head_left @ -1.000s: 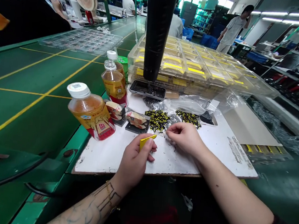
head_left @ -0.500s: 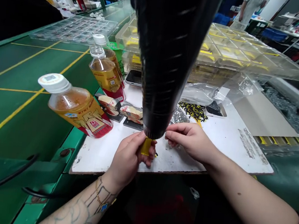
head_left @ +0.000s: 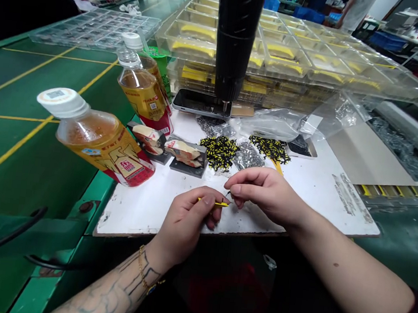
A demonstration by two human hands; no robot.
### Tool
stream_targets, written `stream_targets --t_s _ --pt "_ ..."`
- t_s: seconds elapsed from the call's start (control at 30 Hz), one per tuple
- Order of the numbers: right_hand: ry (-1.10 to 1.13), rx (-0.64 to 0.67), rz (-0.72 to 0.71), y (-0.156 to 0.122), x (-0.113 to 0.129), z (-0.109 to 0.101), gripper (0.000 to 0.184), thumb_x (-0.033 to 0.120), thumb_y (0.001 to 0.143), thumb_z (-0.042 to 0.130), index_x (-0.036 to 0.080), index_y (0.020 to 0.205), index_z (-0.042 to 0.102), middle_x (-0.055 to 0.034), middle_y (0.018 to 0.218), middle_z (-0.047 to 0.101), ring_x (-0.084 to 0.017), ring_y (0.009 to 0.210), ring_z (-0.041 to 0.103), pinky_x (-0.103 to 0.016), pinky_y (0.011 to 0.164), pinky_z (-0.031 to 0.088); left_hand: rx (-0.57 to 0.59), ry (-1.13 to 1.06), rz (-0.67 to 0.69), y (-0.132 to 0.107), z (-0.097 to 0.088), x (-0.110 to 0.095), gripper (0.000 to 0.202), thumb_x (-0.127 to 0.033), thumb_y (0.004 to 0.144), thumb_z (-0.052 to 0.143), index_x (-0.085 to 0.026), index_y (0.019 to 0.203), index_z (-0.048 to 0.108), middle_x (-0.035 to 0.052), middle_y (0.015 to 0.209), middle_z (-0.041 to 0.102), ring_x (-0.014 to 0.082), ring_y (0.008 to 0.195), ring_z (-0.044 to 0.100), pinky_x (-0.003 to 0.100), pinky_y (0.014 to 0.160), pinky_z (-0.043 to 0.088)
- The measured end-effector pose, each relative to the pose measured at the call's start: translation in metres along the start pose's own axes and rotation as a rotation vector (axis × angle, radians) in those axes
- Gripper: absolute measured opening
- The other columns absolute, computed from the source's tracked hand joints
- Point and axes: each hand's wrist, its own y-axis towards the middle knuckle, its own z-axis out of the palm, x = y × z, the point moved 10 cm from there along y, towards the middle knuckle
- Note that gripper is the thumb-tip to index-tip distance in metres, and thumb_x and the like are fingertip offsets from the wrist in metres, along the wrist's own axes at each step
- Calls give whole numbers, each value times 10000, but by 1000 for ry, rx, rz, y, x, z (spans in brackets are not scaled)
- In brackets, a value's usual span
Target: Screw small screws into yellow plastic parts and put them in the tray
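Note:
My left hand point(head_left: 187, 219) is closed on a thin yellow strip point(head_left: 219, 203), held flat just above the white work board point(head_left: 144, 204). My right hand point(head_left: 261, 189) pinches a tiny dark part at the strip's right end; the fingertips of both hands nearly touch. Just beyond them lie two heaps of small black-and-yellow parts point(head_left: 220, 151) point(head_left: 269, 148) and a small pile of grey parts point(head_left: 248, 155).
A black hanging tool point(head_left: 236, 40) drops from above over a phone point(head_left: 201, 103). Three tea bottles point(head_left: 95, 137) point(head_left: 143, 92) stand or lean at the left. Stacked clear trays with yellow pieces point(head_left: 297, 61) fill the back; plastic bags point(head_left: 272, 126) lie behind the heaps. A green conveyor point(head_left: 29, 122) runs left.
The view dropped and tilted, so the black tool no longer blocks the hands. My left hand turned the yellow strip from upright to flat, and my right hand closed in on its end.

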Motion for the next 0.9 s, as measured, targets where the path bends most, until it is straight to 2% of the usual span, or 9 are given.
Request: stream_targets --t_s 0.3,0.53,0.7,0.83,0.9 --pt "-45 55 11 0 -1 5 266 308 796 786 96 951 746 -41 752 687 -63 622 606 -165 596 506 44 78 25 1 3 -1 294 -379 975 534 -176 862 713 7 662 615 139 592 572 254 591 472" --pt "-105 160 53 -5 0 5 259 317 798 784 102 940 761 -55 808 715 -67 629 610 -177 617 530 126 131 -38 1 7 3 307 -412 969 537 -179 853 700 15 654 619 145 574 557 245 547 467" --pt "-168 246 76 -11 3 8 244 298 822 763 103 968 757 -57 837 719 -72 663 626 -177 645 541 223 210 -49 1 15 -1 360 -415 969 512 -169 788 702 18 621 616 124 526 518 220 495 401" --pt "-140 271 96 -11 1 12 268 294 800 791 85 961 742 -60 826 715 -72 659 636 -166 632 546 240 178 -84 2 15 1 354 -408 967 507 -156 811 701 7 609 610 108 491 484 210 460 358" --pt "-76 278 97 -10 -2 16 288 297 786 808 72 945 722 -63 826 713 -71 654 643 -164 628 556 235 163 -99 2 15 4 368 -414 974 509 -153 765 663 -1 602 605 93 477 467 201 450 338"
